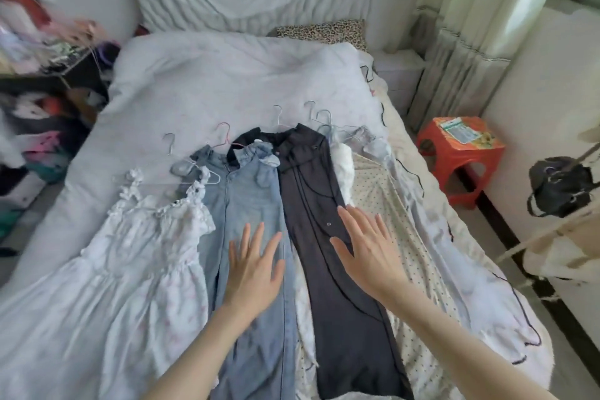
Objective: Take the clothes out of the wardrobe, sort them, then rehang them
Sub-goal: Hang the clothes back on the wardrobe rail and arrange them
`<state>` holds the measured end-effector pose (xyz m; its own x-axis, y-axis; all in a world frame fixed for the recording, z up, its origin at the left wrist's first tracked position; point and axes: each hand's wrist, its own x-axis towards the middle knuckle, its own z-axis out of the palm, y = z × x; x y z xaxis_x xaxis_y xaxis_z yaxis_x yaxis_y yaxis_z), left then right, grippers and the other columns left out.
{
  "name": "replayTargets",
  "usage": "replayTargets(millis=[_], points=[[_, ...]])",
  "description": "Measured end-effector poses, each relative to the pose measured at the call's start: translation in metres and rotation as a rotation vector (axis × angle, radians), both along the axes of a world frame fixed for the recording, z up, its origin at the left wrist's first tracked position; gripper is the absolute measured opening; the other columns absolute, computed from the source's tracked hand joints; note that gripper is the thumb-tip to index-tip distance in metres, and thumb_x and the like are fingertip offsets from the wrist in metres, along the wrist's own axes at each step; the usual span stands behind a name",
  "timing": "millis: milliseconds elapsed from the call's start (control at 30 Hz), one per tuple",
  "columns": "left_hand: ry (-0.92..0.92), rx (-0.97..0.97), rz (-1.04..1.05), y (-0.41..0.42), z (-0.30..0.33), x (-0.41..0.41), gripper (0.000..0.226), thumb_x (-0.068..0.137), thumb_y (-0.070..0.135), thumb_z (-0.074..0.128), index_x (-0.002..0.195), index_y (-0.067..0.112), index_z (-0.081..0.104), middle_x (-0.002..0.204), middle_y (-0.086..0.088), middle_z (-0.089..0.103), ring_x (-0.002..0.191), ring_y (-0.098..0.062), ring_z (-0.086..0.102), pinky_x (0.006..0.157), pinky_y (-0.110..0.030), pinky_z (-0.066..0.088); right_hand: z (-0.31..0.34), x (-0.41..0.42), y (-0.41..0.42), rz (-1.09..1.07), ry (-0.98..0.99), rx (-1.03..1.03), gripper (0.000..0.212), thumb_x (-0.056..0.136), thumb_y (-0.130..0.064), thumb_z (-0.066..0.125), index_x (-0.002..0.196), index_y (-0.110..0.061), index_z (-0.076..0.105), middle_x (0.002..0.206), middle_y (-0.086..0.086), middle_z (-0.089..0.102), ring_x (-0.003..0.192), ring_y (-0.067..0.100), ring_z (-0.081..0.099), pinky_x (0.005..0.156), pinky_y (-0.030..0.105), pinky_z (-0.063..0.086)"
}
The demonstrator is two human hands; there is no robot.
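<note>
Several garments on hangers lie side by side across the bed (201, 81). From the left: a white ruffled dress (130, 253), light blue jeans (233, 204), dark trousers (311, 178) with thin piping, then a dotted cream garment (386, 204) and a pale one (431, 237) at the right. My left hand (255, 269) is flat with fingers spread over the jeans. Over the right edge of the dark trousers and the dotted garment my right hand (367, 250) is spread flat. Neither hand grips anything.
A pillow (246, 0) and a leopard-print cushion (321, 31) lie at the bed's head. A cluttered rack of clothes (39, 107) stands at the left. A red plastic stool (461, 153) and a dark bag (561, 185) are on the right by the curtain (470, 26).
</note>
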<state>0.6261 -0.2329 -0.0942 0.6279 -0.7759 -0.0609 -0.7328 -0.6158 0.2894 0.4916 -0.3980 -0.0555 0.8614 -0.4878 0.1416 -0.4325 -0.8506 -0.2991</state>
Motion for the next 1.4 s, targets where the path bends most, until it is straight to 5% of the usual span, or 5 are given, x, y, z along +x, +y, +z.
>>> replayTargets(millis=[433,733,933,1200,1400], points=[[0.178,0.216,0.146,0.058,-0.087,0.228,0.045,0.077,0.031,0.046,0.116,0.015,0.062,0.127,-0.017,0.057,0.113,-0.042,0.055,0.080,-0.064,0.044,-0.089,0.246,0.018,0.058,0.169,0.171,0.079,0.082,-0.056,0.010,0.141,-0.011,0.036,0.144,0.004,0.040,0.136,0.020,0.034,0.114,0.040,0.015],[0.258,0.261,0.239,0.046,-0.194,0.329,0.080,0.072,0.059,-0.007,0.148,0.034,-0.001,0.157,-0.002,-0.012,0.143,-0.026,-0.010,0.113,-0.049,-0.001,-0.171,0.425,-0.007,0.148,0.304,0.201,0.053,0.098,-0.037,0.036,0.145,-0.014,0.025,0.146,0.004,0.034,0.132,0.024,0.033,0.108,0.034,0.024],[0.345,0.284,0.208,0.048,-0.242,0.342,0.054,0.083,0.047,0.036,0.136,0.035,0.034,0.143,-0.013,0.042,0.119,-0.047,0.048,0.089,-0.061,0.043,-0.220,0.526,-0.010,0.110,0.375,0.292,0.044,0.099,-0.032,0.036,0.137,-0.010,0.033,0.135,0.013,0.042,0.123,0.030,0.040,0.096,0.041,0.036],[0.405,0.155,0.156,0.052,-0.252,0.348,0.045,0.087,0.046,0.036,0.131,0.035,0.037,0.146,-0.005,0.036,0.128,-0.040,0.039,0.093,-0.061,0.039,-0.248,0.599,0.010,0.055,0.418,0.378,0.046,0.098,-0.029,0.037,0.137,-0.005,0.034,0.136,0.017,0.037,0.118,0.034,0.043,0.090,0.038,0.037],[0.461,0.172,0.143,0.054,-0.222,0.361,0.048,0.098,0.046,0.027,0.145,0.041,0.017,0.156,0.009,-0.002,0.144,-0.018,-0.002,0.116,-0.045,0.010,-0.228,0.594,0.022,-0.053,0.266,0.595,0.030,0.098,-0.018,0.037,0.073,-0.007,0.049,0.068,0.007,0.049,0.070,0.023,0.045,0.058,0.027,0.026]])
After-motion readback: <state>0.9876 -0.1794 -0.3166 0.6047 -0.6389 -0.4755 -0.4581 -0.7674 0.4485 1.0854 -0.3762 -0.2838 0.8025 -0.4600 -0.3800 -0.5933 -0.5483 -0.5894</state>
